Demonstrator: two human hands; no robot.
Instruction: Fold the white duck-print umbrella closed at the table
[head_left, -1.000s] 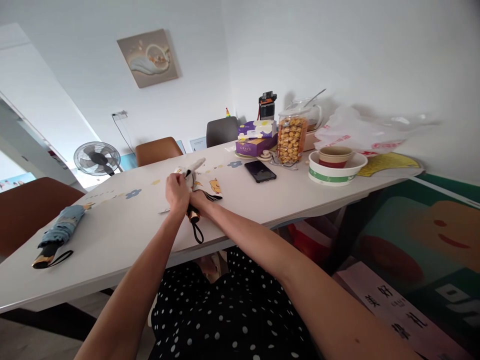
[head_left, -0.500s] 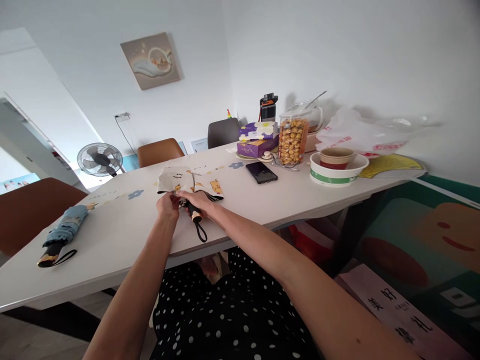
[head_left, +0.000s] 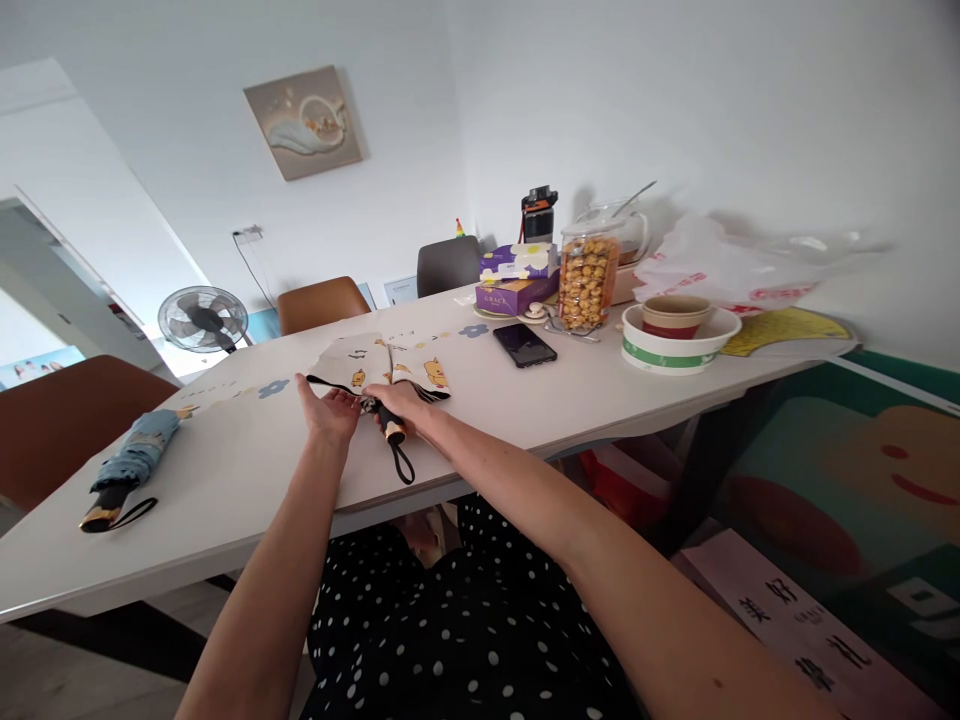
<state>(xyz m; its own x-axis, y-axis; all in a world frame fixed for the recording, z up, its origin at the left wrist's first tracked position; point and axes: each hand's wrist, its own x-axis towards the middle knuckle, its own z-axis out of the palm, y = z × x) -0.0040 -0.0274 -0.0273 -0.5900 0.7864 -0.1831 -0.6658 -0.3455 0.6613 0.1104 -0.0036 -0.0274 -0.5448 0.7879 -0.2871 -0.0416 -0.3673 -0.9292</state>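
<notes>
A cream folding umbrella [head_left: 345, 362] with yellow cartoon figures lies loosely folded on the table, its black underside showing along the edge. My right hand [head_left: 401, 402] is wrapped around it near the black handle, whose gold band and wrist loop point towards me. At the left edge of the canopy, my left hand [head_left: 328, 412] is open, palm up, with thumb spread and fingertips by the fabric's rim. Further left lies a blue umbrella [head_left: 136, 450], rolled up, with a black and gold handle and a strap.
On the white table [head_left: 495, 410], a phone [head_left: 525, 345] lies right of the cream umbrella. Behind it stand purple tissue boxes [head_left: 517, 293], a jar of round snacks [head_left: 589, 280] and a black bottle [head_left: 538, 215]. A white bowl [head_left: 667, 350] holding a paper cup [head_left: 675, 315] sits farther right.
My left hand has let go of the canopy fabric, turned palm up and spread its fingers, moving slightly left. The canopy's left part has fanned out a little. My right hand keeps its grip.
</notes>
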